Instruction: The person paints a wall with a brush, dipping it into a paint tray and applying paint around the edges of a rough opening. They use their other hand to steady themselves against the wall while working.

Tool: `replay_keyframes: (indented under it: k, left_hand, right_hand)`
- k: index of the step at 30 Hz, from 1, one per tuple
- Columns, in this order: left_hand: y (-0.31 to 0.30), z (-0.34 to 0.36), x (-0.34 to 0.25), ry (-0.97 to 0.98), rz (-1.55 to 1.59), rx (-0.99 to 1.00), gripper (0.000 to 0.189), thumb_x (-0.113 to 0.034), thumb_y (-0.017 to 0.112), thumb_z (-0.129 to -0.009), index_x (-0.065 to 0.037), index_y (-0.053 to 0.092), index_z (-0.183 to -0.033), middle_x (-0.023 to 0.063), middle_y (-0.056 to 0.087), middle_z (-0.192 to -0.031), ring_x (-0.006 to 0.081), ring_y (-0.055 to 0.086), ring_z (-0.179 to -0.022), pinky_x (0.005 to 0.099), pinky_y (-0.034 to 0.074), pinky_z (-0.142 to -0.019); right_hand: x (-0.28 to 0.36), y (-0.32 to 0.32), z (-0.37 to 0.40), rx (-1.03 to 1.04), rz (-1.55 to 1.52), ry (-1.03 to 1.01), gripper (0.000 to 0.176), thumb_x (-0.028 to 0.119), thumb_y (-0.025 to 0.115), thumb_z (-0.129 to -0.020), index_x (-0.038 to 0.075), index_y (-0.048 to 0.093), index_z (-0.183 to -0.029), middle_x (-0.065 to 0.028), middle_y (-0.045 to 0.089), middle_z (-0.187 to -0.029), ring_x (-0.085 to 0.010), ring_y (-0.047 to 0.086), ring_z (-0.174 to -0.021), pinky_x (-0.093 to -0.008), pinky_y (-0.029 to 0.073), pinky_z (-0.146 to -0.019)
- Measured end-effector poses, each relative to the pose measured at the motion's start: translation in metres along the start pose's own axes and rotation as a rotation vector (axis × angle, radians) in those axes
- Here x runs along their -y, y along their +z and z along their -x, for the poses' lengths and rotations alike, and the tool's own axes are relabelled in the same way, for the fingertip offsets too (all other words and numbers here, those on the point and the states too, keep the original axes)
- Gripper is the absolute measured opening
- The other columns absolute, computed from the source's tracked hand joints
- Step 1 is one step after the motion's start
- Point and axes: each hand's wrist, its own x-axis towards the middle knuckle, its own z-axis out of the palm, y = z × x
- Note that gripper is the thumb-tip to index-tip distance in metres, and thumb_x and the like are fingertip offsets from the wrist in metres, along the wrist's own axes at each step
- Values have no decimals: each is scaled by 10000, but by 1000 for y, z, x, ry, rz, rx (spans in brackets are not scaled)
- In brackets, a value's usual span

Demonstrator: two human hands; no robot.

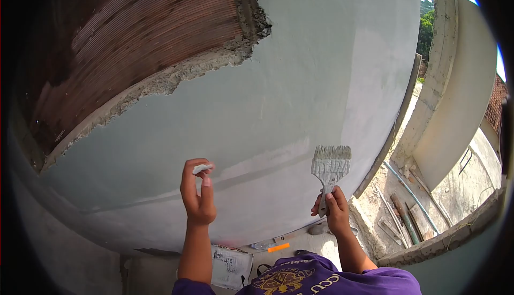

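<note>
My right hand [336, 209] is closed round the handle of a wide flat paintbrush [331, 169]. The brush stands upright, bristles up, its ferrule and handle crusted with whitish paint. My left hand [198, 196] is raised in front of the wall, its fingers curled about a small whitish scrap [202, 168]; what it is made of cannot be made out. Neither the hands nor the brush clearly touch the wall [257, 118], which has a grey-green coat above and a paler, whiter area below and at the right.
At upper left, rough broken plaster edges an opening with ribbed brown material [155, 32]. A white paint-stained container [231, 265] and an orange strip [278, 248] lie below. To the right, past the wall's edge, are pipes [405, 220] and a concrete column [436, 70].
</note>
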Motion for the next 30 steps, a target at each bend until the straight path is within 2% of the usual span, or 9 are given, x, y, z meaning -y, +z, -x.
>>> replay_keyframes:
  k: [3, 5, 7, 10, 14, 17, 20, 26, 30]
  left_hand:
    - [-30, -73, -27, 293, -324, -69, 227, -104, 407, -896, 36, 540, -1015, 112, 539, -1009, 174, 494, -899, 301, 405, -824]
    - [-38, -116, -43, 423, -504, -69, 219, -137, 445, -900, 15, 566, -1002, 112, 576, -976, 207, 509, -858, 323, 406, -764]
    - [-38, -155, -50, 420, -652, -56, 232, -173, 446, -933, 8, 572, -1007, 108, 585, -976, 233, 529, -888, 346, 419, -803]
    - [-34, -213, -50, 234, -771, 59, 286, -237, 444, -961, 8, 581, -1015, 126, 601, -984, 271, 547, -900, 373, 438, -823]
    - [-14, -268, -38, -249, -862, 316, 411, -334, 441, -958, 21, 601, -1091, 162, 625, -1088, 313, 584, -988, 411, 445, -871]
    - [0, -279, -9, -234, -998, 364, 497, -391, 431, -949, 13, 597, -1185, 197, 607, -1202, 345, 580, -1092, 417, 427, -939]
    - [6, -289, -7, -302, -996, 496, 526, -424, 462, -929, 11, 607, -1186, 224, 590, -1228, 348, 560, -1136, 379, 393, -977]
    - [-2, -311, 22, -378, -954, 484, 609, -483, 467, -901, 19, 592, -1223, 241, 601, -1213, 355, 572, -1132, 395, 399, -985]
    - [3, -304, 23, -379, -976, 500, 558, -430, 457, -898, 13, 597, -1207, 226, 605, -1206, 339, 571, -1119, 368, 397, -972]
  right_hand:
    - [0, -8, 5, -20, 6, 1, 183, 221, 436, -1006, 41, 463, -1000, -72, 576, -801, -151, 601, -671, -294, 518, -608]
    - [0, -13, 6, -19, 10, 1, 174, 214, 438, -1003, 44, 468, -997, -65, 572, -798, -132, 575, -644, -277, 488, -575]
    - [0, -16, 6, -11, 9, -1, 165, 208, 442, -1001, 47, 474, -995, -60, 572, -803, -116, 557, -633, -260, 455, -551]
    - [3, -19, 6, -13, 24, -2, 153, 195, 453, -990, 50, 497, -967, -49, 569, -768, -97, 531, -585, -236, 415, -505]
    - [8, -20, 3, -86, 49, 41, 166, 173, 472, -966, 39, 550, -906, -29, 562, -674, -75, 473, -475, -208, 337, -415]
    - [12, -27, 0, -143, 79, 110, 182, 167, 478, -954, 23, 586, -924, -32, 571, -665, -71, 469, -471, -209, 337, -411]
    - [16, -35, -5, -215, 69, 152, 185, 132, 471, -923, 8, 608, -938, -34, 576, -656, -69, 462, -464, -209, 339, -409]
    - [3, -49, -14, -143, 40, 143, 211, 64, 440, -872, -3, 593, -1001, -43, 590, -705, -70, 477, -501, -211, 358, -426]
    - [-4, -51, -24, -132, 48, 71, 218, 72, 452, -887, -10, 572, -1048, -48, 591, -747, -68, 480, -530, -212, 363, -432]
